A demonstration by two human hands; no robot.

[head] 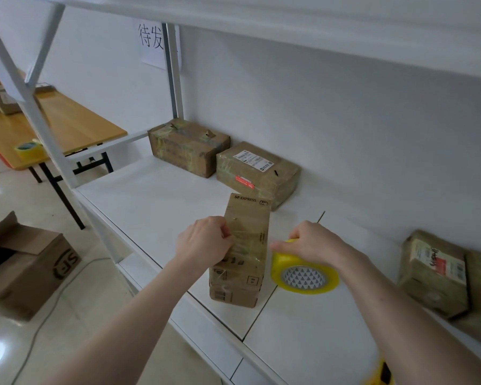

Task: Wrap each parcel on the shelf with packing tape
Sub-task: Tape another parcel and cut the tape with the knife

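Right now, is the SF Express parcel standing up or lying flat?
Standing up: the SF Express parcel rests on its short end on the shelf.

five parcels (pixel 243 245), two tape rolls (pixel 303 273)

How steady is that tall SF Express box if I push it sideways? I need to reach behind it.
The SF Express box stands on its small end, tall and narrow, so it would probably tip rather than slide. It seems stiff cardboard. The left hand holds its side, perhaps steadying it; glossy tape may make it slippery.
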